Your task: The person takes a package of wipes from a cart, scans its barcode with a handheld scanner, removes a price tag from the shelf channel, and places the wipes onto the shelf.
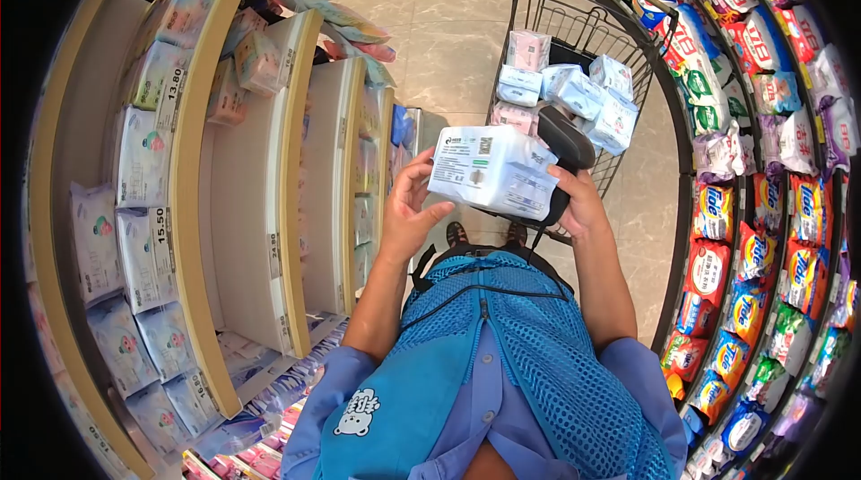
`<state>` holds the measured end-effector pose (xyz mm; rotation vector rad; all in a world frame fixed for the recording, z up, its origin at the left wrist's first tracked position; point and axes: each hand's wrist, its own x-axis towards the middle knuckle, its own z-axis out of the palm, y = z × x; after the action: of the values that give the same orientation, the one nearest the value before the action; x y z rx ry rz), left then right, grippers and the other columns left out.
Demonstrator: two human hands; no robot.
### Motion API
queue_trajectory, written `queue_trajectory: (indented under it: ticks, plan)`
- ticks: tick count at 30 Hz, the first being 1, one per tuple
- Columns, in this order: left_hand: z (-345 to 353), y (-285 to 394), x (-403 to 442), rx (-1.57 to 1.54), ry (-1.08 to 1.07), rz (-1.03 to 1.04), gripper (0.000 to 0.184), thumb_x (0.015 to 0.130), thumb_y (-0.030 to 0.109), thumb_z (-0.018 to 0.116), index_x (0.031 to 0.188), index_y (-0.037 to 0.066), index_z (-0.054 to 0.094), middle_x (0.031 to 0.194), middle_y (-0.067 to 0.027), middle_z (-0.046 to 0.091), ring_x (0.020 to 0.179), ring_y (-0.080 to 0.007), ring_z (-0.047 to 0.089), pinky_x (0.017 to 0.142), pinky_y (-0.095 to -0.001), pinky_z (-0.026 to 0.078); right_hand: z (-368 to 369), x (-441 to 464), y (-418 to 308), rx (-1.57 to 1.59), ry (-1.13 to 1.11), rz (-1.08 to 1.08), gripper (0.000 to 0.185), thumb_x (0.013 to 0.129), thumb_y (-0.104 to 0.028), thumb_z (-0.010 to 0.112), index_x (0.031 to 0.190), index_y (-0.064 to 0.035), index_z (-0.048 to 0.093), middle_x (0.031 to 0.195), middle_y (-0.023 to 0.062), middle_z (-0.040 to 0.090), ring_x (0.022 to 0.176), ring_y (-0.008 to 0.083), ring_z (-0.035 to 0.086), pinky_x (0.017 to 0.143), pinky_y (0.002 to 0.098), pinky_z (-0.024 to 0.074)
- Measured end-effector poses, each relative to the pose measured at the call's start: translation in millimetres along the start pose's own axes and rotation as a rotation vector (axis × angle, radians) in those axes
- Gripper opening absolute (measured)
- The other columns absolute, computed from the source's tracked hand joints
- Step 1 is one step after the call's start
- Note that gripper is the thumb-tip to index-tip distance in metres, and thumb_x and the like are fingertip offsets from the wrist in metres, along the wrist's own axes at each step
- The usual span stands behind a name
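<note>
A white plastic-wrapped pack (491, 173), printed with small text, a square code and a green label, is held up in front of my body. My left hand (411, 209) grips its left edge, with the fingertips partly hidden behind it and the thumb near the lower corner. On the other side, my right hand (581, 202) is closed around the right end, thumb on the front face. A dark rounded object (567, 137) shows just beyond the pack; I cannot tell what it is.
Ahead stands a wire shopping cart (574, 13) holding several white-blue packs (578, 92) and pink packs (529, 49). Shelves (202, 166) with price tags and wrapped packs rise on the left. Detergent bags (713, 211) line curved-looking shelves on the right. Tiled floor (439, 13) runs between.
</note>
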<state>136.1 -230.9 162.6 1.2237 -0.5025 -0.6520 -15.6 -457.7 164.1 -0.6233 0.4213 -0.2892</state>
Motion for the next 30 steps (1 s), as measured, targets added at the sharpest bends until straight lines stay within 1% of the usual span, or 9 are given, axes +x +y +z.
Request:
queue_trajectory:
  ticks: [2, 4, 11, 12, 19, 22, 24, 27, 30]
  plan:
    - [9, 5, -2, -0.044, -0.019, 0.025, 0.055, 0.074, 0.004, 0.081, 0.118, 0.005, 0.049, 0.151, -0.0199, 0.035, 0.131, -0.0249, 0.047, 0.109, -0.0397, 0.040, -10, 3, 6, 0.174, -0.046, 0.003, 0.050, 0.087, -0.005, 0.068, 0.132, 0.0029, 0.049, 0.121, 0.0163, 0.063, 0.106, 0.0268, 0.066, 0.089, 0.0401, 0.0559]
    - [14, 6, -5, -0.090, -0.040, 0.050, 0.054, 0.072, 0.002, 0.082, 0.114, 0.006, 0.047, 0.155, -0.0225, 0.030, 0.133, -0.0262, 0.045, 0.109, -0.0403, 0.039, -23, 5, 11, 0.206, -0.072, 0.004, 0.049, 0.087, -0.007, 0.067, 0.131, 0.0041, 0.050, 0.121, 0.0172, 0.063, 0.107, 0.0278, 0.066, 0.092, 0.0412, 0.0550]
    - [24, 15, -9, 0.123, -0.123, 0.183, 0.055, 0.069, 0.006, 0.085, 0.107, 0.008, 0.045, 0.150, -0.0273, 0.036, 0.135, -0.0298, 0.044, 0.110, -0.0408, 0.036, -55, 10, 26, 0.315, -0.141, 0.057, 0.046, 0.087, -0.017, 0.068, 0.123, 0.0088, 0.057, 0.117, 0.0208, 0.066, 0.106, 0.0310, 0.067, 0.093, 0.0464, 0.0553]
    - [26, 16, -9, 0.164, -0.122, 0.229, 0.056, 0.069, 0.008, 0.085, 0.107, 0.008, 0.045, 0.150, -0.0278, 0.037, 0.135, -0.0307, 0.044, 0.110, -0.0408, 0.036, -44, 6, 21, 0.310, -0.101, 0.079, 0.046, 0.086, -0.011, 0.068, 0.127, 0.0045, 0.054, 0.116, 0.0156, 0.066, 0.103, 0.0266, 0.068, 0.090, 0.0426, 0.0564]
    - [39, 28, -13, 0.337, -0.105, 0.292, 0.059, 0.068, 0.012, 0.087, 0.107, 0.008, 0.043, 0.145, -0.0279, 0.042, 0.133, -0.0329, 0.046, 0.109, -0.0421, 0.037, -60, 9, 29, 0.415, -0.089, 0.189, 0.038, 0.087, -0.013, 0.068, 0.119, 0.0061, 0.060, 0.110, 0.0175, 0.069, 0.097, 0.0282, 0.070, 0.088, 0.0448, 0.0568]
    - [42, 26, -16, 0.247, -0.081, 0.299, 0.071, 0.066, 0.012, 0.088, 0.120, 0.005, 0.043, 0.144, -0.0261, 0.043, 0.131, -0.0316, 0.047, 0.108, -0.0410, 0.038, -66, 11, 32, 0.434, -0.080, 0.199, 0.038, 0.087, -0.015, 0.069, 0.118, 0.0063, 0.061, 0.109, 0.0181, 0.070, 0.096, 0.0285, 0.070, 0.087, 0.0445, 0.0571]
    - [43, 31, -19, 0.340, -0.034, 0.236, 0.096, 0.063, 0.017, 0.089, 0.140, 0.002, 0.035, 0.143, -0.0224, 0.046, 0.127, -0.0275, 0.051, 0.104, -0.0385, 0.040, -68, 10, 33, 0.428, -0.097, 0.190, 0.040, 0.087, -0.016, 0.069, 0.119, 0.0062, 0.060, 0.110, 0.0177, 0.069, 0.097, 0.0285, 0.070, 0.088, 0.0442, 0.0570]
    - [43, 38, -15, 0.477, -0.078, 0.259, 0.113, 0.061, 0.023, 0.090, 0.151, 0.000, 0.024, 0.143, -0.0188, 0.048, 0.123, -0.0254, 0.053, 0.103, -0.0362, 0.041, -62, 9, 31, 0.397, -0.121, 0.152, 0.044, 0.088, -0.017, 0.069, 0.124, 0.0053, 0.057, 0.114, 0.0169, 0.068, 0.100, 0.0282, 0.069, 0.088, 0.0431, 0.0566]
    - [38, 38, -8, 0.574, -0.094, 0.259, 0.106, 0.062, 0.028, 0.088, 0.148, -0.001, 0.032, 0.140, -0.0168, 0.049, 0.118, -0.0249, 0.055, 0.101, -0.0345, 0.042, -47, 7, 22, 0.340, -0.113, 0.093, 0.049, 0.088, -0.019, 0.069, 0.129, 0.0040, 0.054, 0.120, 0.0161, 0.066, 0.105, 0.0276, 0.067, 0.089, 0.0420, 0.0562]
